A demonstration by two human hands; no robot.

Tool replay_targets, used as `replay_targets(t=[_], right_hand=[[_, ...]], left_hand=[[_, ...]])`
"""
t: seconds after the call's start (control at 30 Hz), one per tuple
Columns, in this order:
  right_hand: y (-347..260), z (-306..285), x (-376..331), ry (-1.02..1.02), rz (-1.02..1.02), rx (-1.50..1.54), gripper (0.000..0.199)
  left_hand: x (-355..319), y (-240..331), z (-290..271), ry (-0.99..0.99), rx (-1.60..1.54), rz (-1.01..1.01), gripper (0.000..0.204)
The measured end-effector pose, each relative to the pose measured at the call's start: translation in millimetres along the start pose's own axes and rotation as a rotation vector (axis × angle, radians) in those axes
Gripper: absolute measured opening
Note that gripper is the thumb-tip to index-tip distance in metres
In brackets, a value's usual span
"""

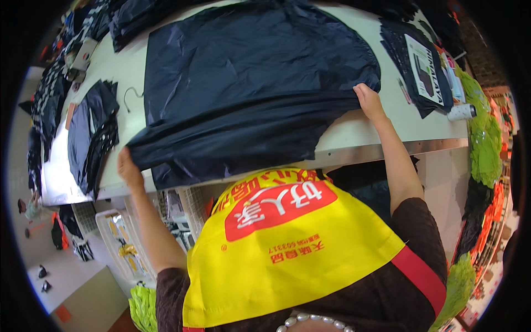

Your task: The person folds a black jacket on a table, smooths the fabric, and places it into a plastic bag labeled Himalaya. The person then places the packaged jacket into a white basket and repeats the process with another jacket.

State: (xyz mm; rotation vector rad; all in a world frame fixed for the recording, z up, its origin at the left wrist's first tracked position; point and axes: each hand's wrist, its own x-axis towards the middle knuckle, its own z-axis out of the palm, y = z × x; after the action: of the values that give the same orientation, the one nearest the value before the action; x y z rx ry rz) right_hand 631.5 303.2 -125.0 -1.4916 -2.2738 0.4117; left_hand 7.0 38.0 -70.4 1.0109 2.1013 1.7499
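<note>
A large sheet of thin dark navy fabric (238, 61) lies across the white table, its near part gathered in long folds. At the table's left front, my left hand (130, 169) is closed on the left end of the fold. My right hand (369, 101) pinches the fabric's right end, farther from me. The folded strip runs stretched between both hands. Below it, a dark lower flap (232, 166) reaches the table's front edge. Fingertips of both hands are partly hidden by cloth.
Dark cut fabric pieces (91, 138) lie at the left of the white table (130, 124), near a thin curved wire or cord (133, 95). To the right are a stack of dark pieces with a printed panel (423, 72), a white thread spool (461, 113) and lime-green fabric (484, 133).
</note>
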Motion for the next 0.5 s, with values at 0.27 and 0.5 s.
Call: replay_targets(t=[0.27,0.5], right_hand=[[-109.4,11.4,-5.7,0.338,-0.298,-0.121,0.028],[-159.7,64.7,-63.3,-0.267,-0.433,-0.232,0.067]], left_hand=[[-38.1,-46.6,-30.8,-0.264,-0.662,-0.924,0.038],[-7.4,-21.8,15.7,-0.801,-0.082,-0.558,0.048]])
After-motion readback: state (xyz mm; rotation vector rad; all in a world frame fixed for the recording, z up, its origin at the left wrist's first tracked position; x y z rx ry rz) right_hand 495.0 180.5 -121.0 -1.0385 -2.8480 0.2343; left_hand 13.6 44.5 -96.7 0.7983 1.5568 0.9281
